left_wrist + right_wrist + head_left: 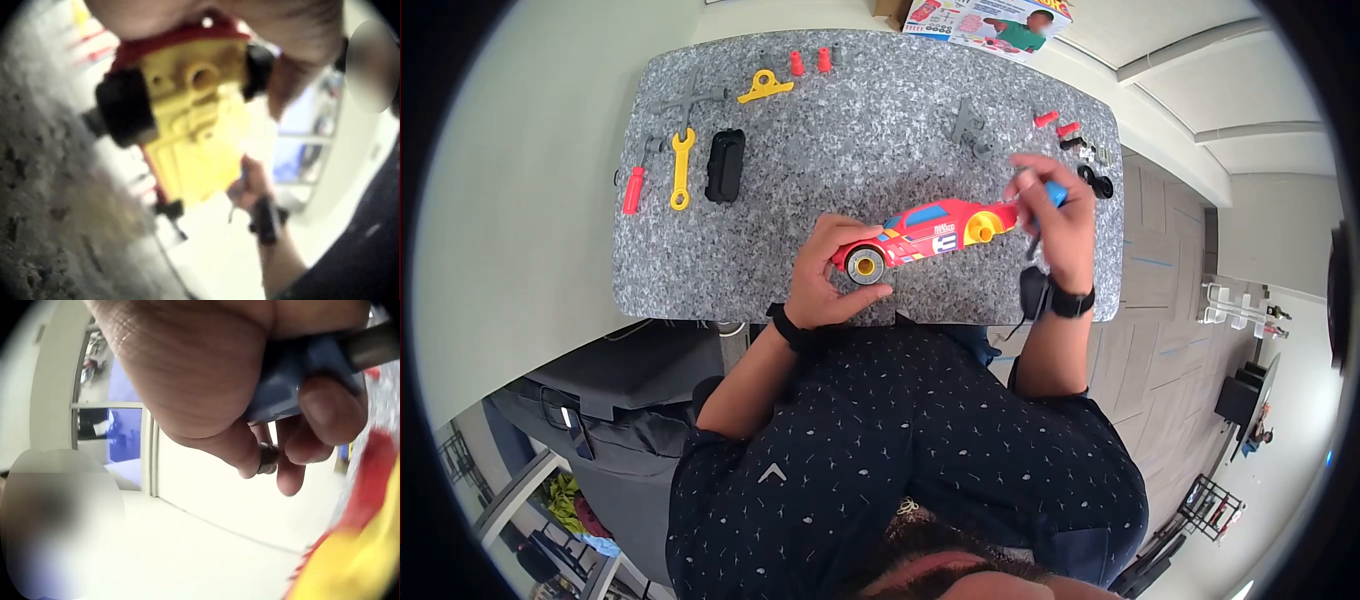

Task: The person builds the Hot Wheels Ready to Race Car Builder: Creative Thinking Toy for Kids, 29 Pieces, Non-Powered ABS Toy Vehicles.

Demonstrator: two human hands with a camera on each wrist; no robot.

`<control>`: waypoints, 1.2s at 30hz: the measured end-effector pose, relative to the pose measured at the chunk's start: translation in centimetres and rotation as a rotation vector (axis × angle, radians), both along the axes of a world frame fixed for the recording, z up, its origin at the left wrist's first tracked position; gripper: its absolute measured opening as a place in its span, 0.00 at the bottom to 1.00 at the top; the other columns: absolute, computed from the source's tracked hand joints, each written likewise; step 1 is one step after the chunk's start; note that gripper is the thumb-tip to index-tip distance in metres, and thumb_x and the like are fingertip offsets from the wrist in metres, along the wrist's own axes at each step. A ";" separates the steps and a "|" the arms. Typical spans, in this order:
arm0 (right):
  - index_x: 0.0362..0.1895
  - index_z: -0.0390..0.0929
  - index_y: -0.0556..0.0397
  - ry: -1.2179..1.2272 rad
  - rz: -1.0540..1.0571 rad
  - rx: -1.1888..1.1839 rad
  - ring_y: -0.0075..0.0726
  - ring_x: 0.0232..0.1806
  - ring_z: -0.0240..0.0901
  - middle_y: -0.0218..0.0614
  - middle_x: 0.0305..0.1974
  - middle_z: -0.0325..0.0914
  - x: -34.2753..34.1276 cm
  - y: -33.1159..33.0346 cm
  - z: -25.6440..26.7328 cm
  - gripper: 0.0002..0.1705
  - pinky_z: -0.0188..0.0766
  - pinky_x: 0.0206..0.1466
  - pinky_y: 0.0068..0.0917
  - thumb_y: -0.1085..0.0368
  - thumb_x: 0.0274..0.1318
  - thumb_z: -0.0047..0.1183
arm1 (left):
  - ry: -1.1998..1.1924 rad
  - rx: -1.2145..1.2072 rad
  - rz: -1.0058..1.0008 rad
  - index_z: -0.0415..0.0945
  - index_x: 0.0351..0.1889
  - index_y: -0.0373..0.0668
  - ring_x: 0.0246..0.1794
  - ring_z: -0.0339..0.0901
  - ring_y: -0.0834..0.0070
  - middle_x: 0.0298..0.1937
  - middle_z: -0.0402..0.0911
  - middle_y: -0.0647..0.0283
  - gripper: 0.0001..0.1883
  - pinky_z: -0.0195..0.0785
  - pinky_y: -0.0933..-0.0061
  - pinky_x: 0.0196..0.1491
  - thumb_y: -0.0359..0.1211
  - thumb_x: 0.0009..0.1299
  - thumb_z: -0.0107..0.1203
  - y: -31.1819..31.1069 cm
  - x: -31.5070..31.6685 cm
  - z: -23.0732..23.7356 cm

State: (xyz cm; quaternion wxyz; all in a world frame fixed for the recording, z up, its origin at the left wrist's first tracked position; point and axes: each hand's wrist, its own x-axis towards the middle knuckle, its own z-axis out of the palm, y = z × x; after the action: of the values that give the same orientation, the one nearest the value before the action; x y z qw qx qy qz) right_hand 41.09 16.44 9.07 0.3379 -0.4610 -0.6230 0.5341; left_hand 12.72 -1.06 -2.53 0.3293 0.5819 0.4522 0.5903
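My left hand (812, 275) grips one end of a red toy car (920, 232) with blue windows and stickers, thumb below and fingers over the top. At that end sits a wheel (865, 266) with a yellow centre; a yellow wheel hub (983, 229) without a tyre shows at the other end. The car's yellow underside (194, 137) faces the left wrist camera, blurred. Beside the car's far end, my right hand (1060, 225) holds a toy screwdriver by its blue handle (281, 387). A dark grey shaft (375, 347) extends from the handle.
On the speckled table (860, 130) lie a yellow wrench (682, 170), a red-handled tool (633, 190), a black tray-like part (724, 165), a yellow part (765, 87) and a grey piece (968, 125). Red pieces (1057, 124) and black tyres (1095, 182) lie at the right edge.
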 end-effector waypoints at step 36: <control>0.55 0.83 0.58 0.592 0.659 0.416 0.42 0.46 0.76 0.45 0.49 0.81 -11.0 -7.9 0.7 0.27 0.75 0.55 0.46 0.47 0.92 0.44 | 0.041 0.024 0.013 0.84 0.63 0.45 0.57 0.80 0.63 0.58 0.85 0.60 0.35 0.72 0.63 0.61 0.42 0.59 0.88 0.0 -0.3 -0.3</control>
State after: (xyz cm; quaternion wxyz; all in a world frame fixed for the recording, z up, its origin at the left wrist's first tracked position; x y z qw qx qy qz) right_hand 30.05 8.50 9.79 0.3987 0.0097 -0.7063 0.5849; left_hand 12.45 -1.05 -2.82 0.3090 0.5949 0.4556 0.5857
